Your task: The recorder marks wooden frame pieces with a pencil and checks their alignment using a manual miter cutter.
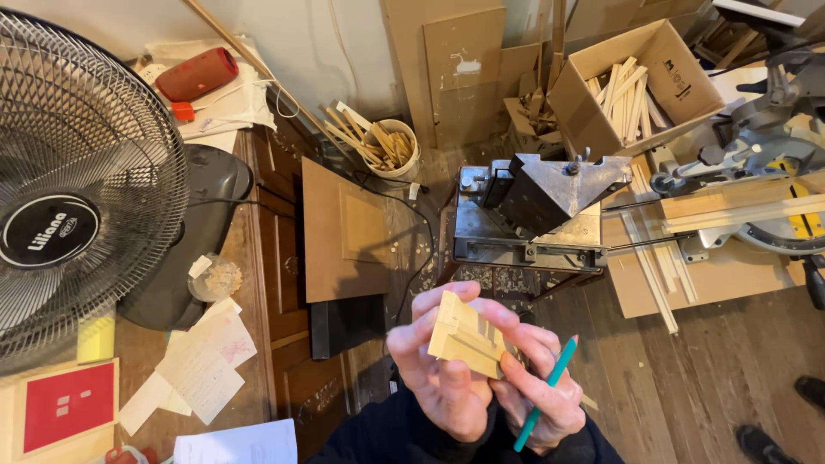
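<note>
Low at six o'clock, the left hand (443,374) and right hand (537,387) together grasp a pale wooden block (467,337) — the right also pinching a teal pencil (545,395) — below the metal machine (537,210).

Pale bare wood block (465,341), matt, smooth-sawn faces with cut grooves; teal pencil (545,393), smooth painted finish. Grey metal corner cutter (540,206), dull and dusty with shavings. Brown corrugated cardboard box (636,82) holding raw wood strips; fan (82,185) with glossy black wire grille.
</note>
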